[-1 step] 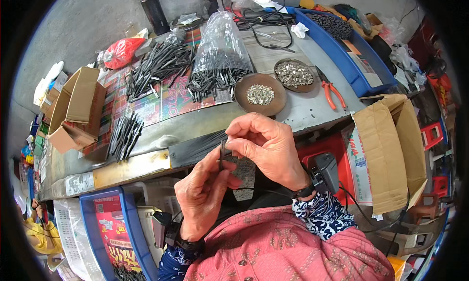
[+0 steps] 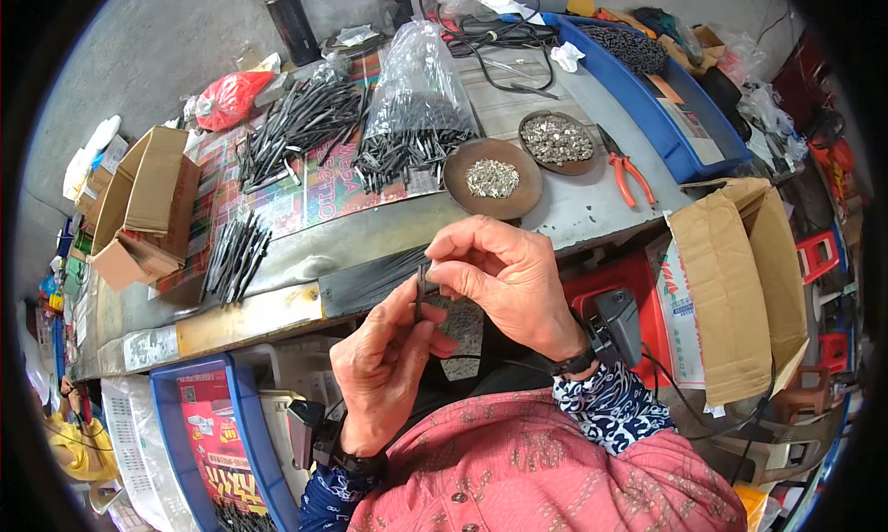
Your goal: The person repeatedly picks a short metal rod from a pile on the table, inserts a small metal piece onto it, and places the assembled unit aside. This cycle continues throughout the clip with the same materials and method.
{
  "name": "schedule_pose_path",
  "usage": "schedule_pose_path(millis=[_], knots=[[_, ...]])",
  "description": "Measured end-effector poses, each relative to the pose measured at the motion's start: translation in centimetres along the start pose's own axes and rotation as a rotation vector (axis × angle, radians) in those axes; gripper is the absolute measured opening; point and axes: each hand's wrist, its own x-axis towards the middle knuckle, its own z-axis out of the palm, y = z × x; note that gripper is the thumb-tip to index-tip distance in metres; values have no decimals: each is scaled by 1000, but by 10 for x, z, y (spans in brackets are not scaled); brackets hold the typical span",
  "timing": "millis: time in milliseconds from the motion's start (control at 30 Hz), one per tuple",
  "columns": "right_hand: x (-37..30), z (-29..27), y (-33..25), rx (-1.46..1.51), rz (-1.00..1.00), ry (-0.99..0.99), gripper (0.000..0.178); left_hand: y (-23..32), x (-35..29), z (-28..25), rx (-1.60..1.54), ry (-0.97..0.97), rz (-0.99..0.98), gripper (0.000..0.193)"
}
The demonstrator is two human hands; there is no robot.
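Hardly anything is changing: both hands are keeping nearly the same pose as a moment ago, any shift being tiny, so the fine handling is probably staying mid-step. Left hand is grasping a dark strip between thumb and fingers; strip is standing near-upright around the middle of the view, short of the worktop edge. Right hand is coming in from 2 o'clock, fingertips bunching at the strip's upper end; cannot tell what its grip is holding, if anything. From the strip, a bowl of small metal bits is sitting at 1 o'clock, pliers at 2, a strip bundle lying at 9.
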Motion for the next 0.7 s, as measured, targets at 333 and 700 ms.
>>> schedule_pose_path(millis=[333,700], knots=[[5,-13,1,155,173,-143,11,-4,-2,3,-47,-21,-7,42],[2,-13,0,-167,-55,-139,11,-2,17,13,-8,118,-110,15]])
